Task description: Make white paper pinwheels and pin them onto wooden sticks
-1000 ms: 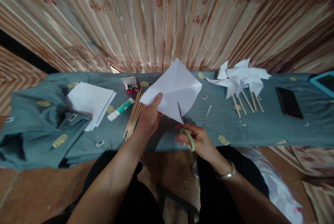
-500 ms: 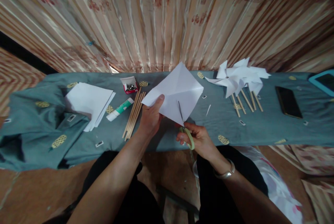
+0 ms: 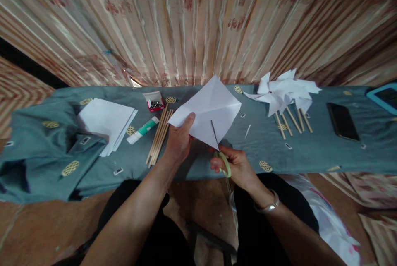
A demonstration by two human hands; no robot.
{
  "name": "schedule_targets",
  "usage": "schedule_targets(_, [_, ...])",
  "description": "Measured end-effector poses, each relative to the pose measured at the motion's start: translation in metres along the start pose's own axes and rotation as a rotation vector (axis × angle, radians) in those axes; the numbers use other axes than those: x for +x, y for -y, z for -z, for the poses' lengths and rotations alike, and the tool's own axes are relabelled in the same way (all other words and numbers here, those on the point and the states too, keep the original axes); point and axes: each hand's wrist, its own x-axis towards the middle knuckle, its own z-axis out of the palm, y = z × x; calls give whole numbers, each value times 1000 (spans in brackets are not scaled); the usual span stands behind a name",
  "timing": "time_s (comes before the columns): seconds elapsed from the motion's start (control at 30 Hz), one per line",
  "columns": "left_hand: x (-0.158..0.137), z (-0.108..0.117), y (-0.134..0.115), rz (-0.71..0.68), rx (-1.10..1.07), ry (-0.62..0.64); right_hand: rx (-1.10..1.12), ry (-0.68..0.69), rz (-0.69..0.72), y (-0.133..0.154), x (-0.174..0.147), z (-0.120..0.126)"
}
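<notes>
My left hand (image 3: 180,140) pinches a white sheet of paper (image 3: 204,106) at its left corner, thumb on top. Creases cross the sheet, which is held up above the cloth with one corner toward me. In my right hand (image 3: 234,164) are scissors (image 3: 223,162) with pale green handles, fingers through the loops. One scissor blade lies over the paper near its front corner; the other blade is hidden beneath. Left of my left hand lies a bundle of wooden sticks (image 3: 159,137).
On the green cloth (image 3: 192,166) are stacked paper (image 3: 107,117), a glue tube (image 3: 142,130) and a small box of metal pins (image 3: 154,102). To the right lie paper pinwheels (image 3: 282,92) on sticks, a phone (image 3: 343,121) and a blue-edged device (image 3: 384,97). A curtain (image 3: 192,30) hangs behind.
The scissors and right hand have shifted very slightly, and the paper's right corner has moved a touch. My left hand keeps its hold in the same place.
</notes>
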Motion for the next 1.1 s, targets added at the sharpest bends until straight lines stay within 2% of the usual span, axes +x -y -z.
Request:
schedule_targets(0.13, [-1, -1, 1, 14, 14, -22, 99, -17, -75, 3, -1, -1])
schedule_targets(0.57, [-3, -2, 2, 65, 35, -17, 64, -26, -63, 0, -1, 0])
schedule_targets(1.1, [-4, -1, 5, 38, 53, 19, 85, -41, -68, 1, -1, -1])
